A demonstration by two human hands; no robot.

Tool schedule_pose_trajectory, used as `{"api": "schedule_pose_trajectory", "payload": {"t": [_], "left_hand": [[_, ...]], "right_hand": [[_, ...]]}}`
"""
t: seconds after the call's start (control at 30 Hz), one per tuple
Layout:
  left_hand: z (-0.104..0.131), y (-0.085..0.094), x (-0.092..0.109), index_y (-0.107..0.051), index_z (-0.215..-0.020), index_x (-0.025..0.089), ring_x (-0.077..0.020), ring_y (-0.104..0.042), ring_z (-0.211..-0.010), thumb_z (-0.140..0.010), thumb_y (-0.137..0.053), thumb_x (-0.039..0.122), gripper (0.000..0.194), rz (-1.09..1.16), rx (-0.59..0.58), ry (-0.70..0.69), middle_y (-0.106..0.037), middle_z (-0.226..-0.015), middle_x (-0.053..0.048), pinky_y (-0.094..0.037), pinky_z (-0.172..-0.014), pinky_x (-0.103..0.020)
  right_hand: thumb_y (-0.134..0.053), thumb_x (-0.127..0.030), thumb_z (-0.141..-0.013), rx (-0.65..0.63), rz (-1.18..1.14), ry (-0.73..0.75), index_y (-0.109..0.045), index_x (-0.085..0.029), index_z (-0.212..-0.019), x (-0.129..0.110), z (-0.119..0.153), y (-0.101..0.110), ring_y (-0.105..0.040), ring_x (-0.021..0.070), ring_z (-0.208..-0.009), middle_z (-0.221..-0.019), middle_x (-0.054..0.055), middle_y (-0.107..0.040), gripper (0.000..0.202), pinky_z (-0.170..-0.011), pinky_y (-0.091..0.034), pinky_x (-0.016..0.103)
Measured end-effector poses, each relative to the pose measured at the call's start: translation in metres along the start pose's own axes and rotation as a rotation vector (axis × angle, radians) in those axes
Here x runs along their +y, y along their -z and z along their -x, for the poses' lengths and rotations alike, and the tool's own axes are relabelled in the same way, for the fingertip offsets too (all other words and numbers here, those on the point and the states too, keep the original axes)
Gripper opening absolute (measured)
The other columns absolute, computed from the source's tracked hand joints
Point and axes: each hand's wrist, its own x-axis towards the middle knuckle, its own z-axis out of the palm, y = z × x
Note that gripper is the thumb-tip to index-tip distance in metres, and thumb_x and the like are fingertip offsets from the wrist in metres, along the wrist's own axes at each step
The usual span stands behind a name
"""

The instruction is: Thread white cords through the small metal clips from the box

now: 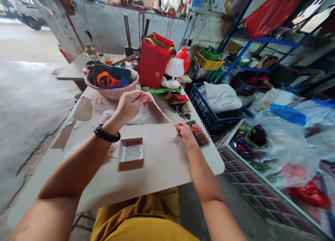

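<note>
A thin white cord (159, 108) runs slanting between my two hands above the table (162, 164). My left hand (133, 103), raised near the pink basket, has its fingers closed on the cord's upper end. Lower and to the right, my right hand (184, 132) pinches the other end, beside a dark and red pictured item (199, 134). Under and behind my left hand lies a bundle of white strings (141, 116). An open cardboard box (133, 153) with many small silvery pieces sits on the table in front of me.
A pink basket (115, 92) full of items stands at the back left. Behind the table's middle are a red bag (155, 63) and a small white lamp (174, 68). To the right are a dark blue crate (206, 106) and a white crate (251, 178) with plastic bags.
</note>
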Motion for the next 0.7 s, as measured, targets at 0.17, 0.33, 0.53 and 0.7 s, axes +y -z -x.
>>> {"api": "schedule_pose_trajectory", "payload": {"t": [0.17,0.33,0.53,0.7], "left_hand": [[-0.011,-0.003,0.029,-0.068,-0.070,0.019,-0.0092,-0.053,-0.056,-0.087,-0.058,0.023,0.020,0.104,0.132,-0.157,-0.061,-0.058,0.003,-0.044,-0.060,-0.023],[-0.011,-0.011,0.035,-0.068,-0.073,0.018,-0.0102,-0.056,-0.058,-0.090,-0.056,0.031,0.025,0.111,-0.020,-0.191,-0.062,-0.060,0.001,-0.044,-0.061,-0.023],[0.010,-0.031,0.015,-0.070,-0.071,0.017,-0.0128,-0.060,-0.059,-0.090,-0.051,0.028,0.029,-0.315,-0.609,-0.037,-0.067,-0.061,-0.001,-0.041,-0.059,-0.023],[0.036,-0.051,-0.012,-0.074,-0.075,0.018,-0.0158,-0.062,-0.060,-0.089,-0.047,0.027,0.031,-0.520,-0.794,0.082,-0.071,-0.066,-0.003,-0.037,-0.055,-0.024]], "right_hand": [[-0.065,-0.025,-0.064,0.107,0.067,-0.017,-0.051,-0.019,-0.058,0.010,-0.002,0.012,-0.037,0.0063,-0.037,-0.041,-0.008,-0.046,0.017,-0.035,-0.025,0.018],[-0.068,-0.027,-0.069,0.094,0.067,0.004,-0.055,-0.019,-0.064,0.001,-0.002,0.017,-0.040,0.0062,-0.036,-0.043,-0.007,-0.052,0.016,-0.035,-0.027,0.017],[-0.075,-0.036,-0.069,0.024,-0.007,0.075,-0.058,-0.018,-0.073,-0.027,-0.003,0.022,-0.048,0.0056,-0.039,-0.060,-0.003,-0.065,0.025,-0.040,-0.038,0.019],[-0.076,-0.036,-0.071,-0.034,-0.032,0.188,-0.061,-0.018,-0.074,-0.056,-0.006,0.029,-0.052,0.0063,-0.042,-0.065,-0.001,-0.068,0.024,-0.042,-0.040,0.020]]}}
